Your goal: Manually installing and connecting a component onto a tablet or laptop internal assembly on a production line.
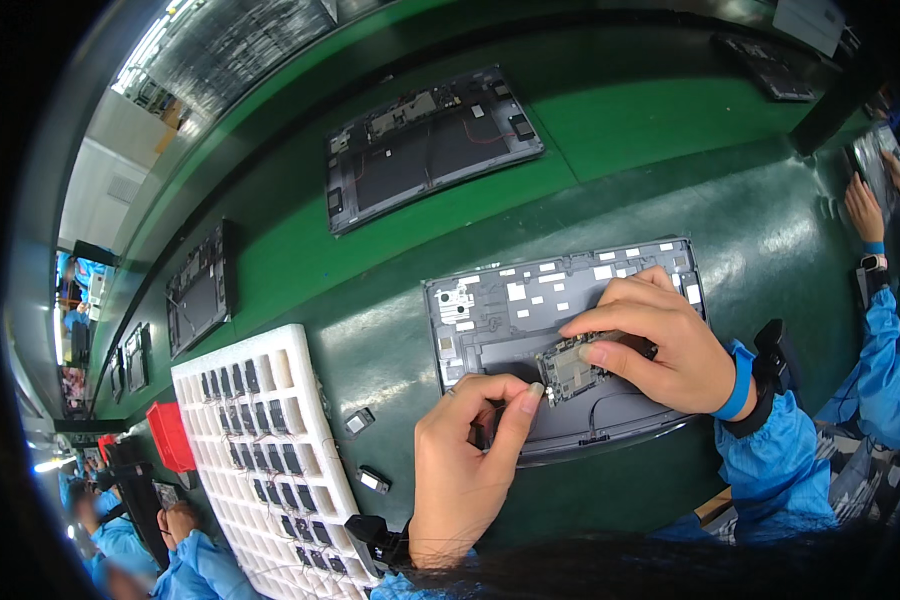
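Observation:
My right hand (665,345) grips a small circuit board (573,372), thumb on its face and fingers behind it. The board is held tilted over an open dark grey tablet-like housing (530,340), whose inside carries several white stickers. At the board's lower left corner, my left hand (470,455) is closed in a pinch of thumb and forefinger. Whatever sits between those fingertips is too small to make out. A thin black cable (592,415) lies inside the housing, below the board.
Left of the housing stands a white foam tray (315,410) with several black wired parts; two small black parts (360,421) lie beside it. A red bin (170,437) is farther left. Beyond, a green belt (610,130) bears other open housings (435,150). A co-worker's hands (865,207) work at right.

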A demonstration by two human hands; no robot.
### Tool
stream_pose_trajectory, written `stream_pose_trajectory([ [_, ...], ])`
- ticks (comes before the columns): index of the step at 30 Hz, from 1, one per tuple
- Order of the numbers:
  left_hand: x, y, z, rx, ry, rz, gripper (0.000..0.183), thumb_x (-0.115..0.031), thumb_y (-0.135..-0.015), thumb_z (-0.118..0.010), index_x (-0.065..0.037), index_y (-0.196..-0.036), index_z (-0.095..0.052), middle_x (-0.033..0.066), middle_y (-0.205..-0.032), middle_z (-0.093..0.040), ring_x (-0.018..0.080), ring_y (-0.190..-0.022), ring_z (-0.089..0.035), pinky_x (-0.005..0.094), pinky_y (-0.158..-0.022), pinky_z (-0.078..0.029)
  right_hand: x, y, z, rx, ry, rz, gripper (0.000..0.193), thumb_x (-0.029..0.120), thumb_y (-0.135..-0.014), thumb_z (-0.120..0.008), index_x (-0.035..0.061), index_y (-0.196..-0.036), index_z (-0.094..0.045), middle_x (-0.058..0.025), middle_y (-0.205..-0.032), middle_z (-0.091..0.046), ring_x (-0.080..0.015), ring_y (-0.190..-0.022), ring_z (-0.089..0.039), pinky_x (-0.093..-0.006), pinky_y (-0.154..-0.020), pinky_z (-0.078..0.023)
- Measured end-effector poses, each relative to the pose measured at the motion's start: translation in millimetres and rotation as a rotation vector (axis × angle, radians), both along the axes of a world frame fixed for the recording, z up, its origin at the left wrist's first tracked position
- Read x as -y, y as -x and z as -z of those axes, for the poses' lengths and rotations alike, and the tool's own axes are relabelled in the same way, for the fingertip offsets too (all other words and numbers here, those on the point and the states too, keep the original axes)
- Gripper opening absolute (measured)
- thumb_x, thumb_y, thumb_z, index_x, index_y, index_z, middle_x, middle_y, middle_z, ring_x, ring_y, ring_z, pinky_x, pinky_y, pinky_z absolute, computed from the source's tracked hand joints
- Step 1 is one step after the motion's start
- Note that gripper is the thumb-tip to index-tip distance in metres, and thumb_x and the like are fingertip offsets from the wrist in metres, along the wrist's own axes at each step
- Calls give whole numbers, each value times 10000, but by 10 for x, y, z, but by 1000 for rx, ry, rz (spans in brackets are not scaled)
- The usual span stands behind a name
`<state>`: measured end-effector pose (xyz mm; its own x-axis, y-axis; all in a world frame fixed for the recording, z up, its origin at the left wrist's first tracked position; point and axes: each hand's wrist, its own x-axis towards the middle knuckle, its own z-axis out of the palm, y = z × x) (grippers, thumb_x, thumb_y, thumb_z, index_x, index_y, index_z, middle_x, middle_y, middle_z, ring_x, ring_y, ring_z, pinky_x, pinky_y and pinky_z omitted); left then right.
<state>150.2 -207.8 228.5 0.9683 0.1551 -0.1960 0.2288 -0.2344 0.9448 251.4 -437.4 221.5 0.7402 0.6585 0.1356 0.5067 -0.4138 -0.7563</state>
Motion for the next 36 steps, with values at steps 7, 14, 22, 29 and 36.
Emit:
stream_pose_trajectory([
  [7,12,9,22,28,35,103,173,-55,-1037,-716,23,-1178,-778,110,-986,-795,136,-772,-694,269,-712,-536,43,11,31,93,-38,32,235,176,-950,-795,124,-1178,-792,-3,-913,-643,-190,-844,-601,-360,-886,-362],
  [14,125,-47,16,112,-124,130,148,-23,-1020,-713,2,-1142,-792,112,-956,-797,174,-762,-717,286,-698,-551,104,-8,45,237,-29,29,243,189,-897,-828,132,-1132,-803,8,-906,-661,-191,-819,-612,-353,-832,-379],
  [22,329,-138,105,139,-324,97,98,-4,-983,-707,21,-1047,-776,166,-934,-775,302,-786,-728,369,-740,-568,166,-81,71,281,20,42,209,206,-893,-829,131,-1085,-797,21,-894,-659,-187,-824,-629,-362,-827,-386],
  [29,383,-189,-101,110,-346,83,132,-38,-990,-710,25,-1079,-784,174,-910,-774,302,-786,-739,365,-720,-552,176,-30,12,491,-61,88,233,186,-923,-799,158,-1154,-802,4,-1006,-664,-210,-960,-635,-385,-937,-411],
  [36,507,-114,269,380,-239,-106,101,-46,-946,-786,19,-1012,-827,160,-890,-797,266,-782,-752,368,-746,-567,364,414,165,314,-90,555,771,241,-955,-807,62,-1619,-458,-56,-1055,-702,-278,-1054,-630,-491,-1058,-384],
])
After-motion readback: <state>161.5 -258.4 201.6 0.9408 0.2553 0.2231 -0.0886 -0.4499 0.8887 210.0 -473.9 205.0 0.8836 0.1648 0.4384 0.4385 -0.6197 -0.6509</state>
